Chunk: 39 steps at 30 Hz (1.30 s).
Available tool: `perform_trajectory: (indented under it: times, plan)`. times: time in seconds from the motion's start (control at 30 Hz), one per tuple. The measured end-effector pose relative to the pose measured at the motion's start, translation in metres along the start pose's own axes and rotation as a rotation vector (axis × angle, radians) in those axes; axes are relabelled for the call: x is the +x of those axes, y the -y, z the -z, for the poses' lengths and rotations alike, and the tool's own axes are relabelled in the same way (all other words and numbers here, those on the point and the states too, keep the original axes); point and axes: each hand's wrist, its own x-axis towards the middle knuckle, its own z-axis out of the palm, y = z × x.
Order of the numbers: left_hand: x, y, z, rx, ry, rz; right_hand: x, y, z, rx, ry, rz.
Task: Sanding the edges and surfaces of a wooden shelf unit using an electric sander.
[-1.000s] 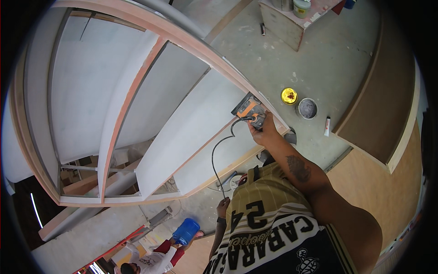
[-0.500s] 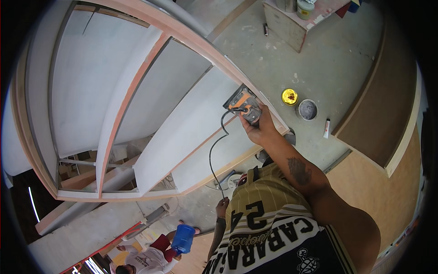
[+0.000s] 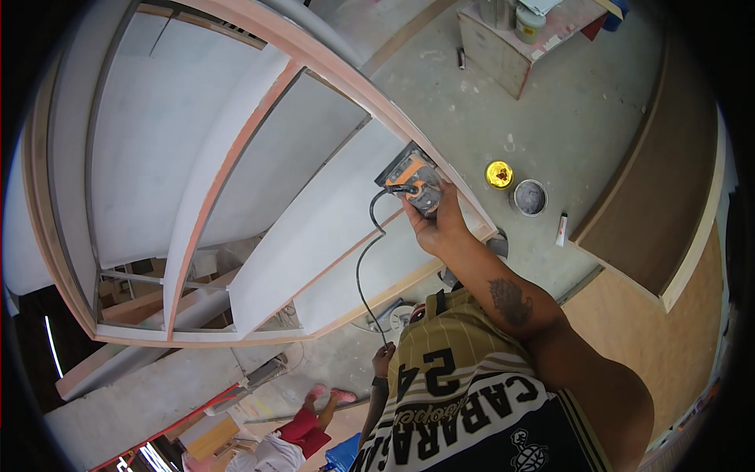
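Head view: sander (image 3: 418, 179) clasped at its near end in right grip (image 3: 437, 226), body projecting beyond fingers, near right edge of curved frame (image 3: 271, 31). Cord (image 3: 359, 271) held in left grip (image 3: 383, 361), outside frame's near edge.

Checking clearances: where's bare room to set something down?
Floor between the box, tins and brown panel; plywood between that panel and the right arm. Crowded: the box's top, with cans, around the tins and tube, and the frame under the sander and right hand.
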Motion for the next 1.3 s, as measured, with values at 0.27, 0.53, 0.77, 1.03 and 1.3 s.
perform_trajectory:
  times: [0.27, 0.53, 0.77, 1.03, 1.3]
  plan:
    - [-0.02, -0.05, -0.002, 0.068, 0.028, -0.011, -0.016, 0.005, -0.014, 0.019, 0.049, 0.039]
    - [0.0, -0.033, -0.004, 0.055, 0.061, -0.007, -0.01, 0.013, -0.007, -0.032, 0.021, 0.072]
    - [-0.001, -0.042, -0.015, 0.046, 0.033, 0.022, -0.023, 0.009, -0.023, 0.012, 0.09, 0.073]
    - [0.006, -0.027, -0.007, -0.018, 0.047, 0.004, -0.026, 0.007, -0.026, 0.002, 0.06, 0.056]
    - [-0.002, -0.043, -0.01, 0.019, 0.026, -0.008, -0.055, 0.007, -0.06, 0.024, 0.076, 0.051]
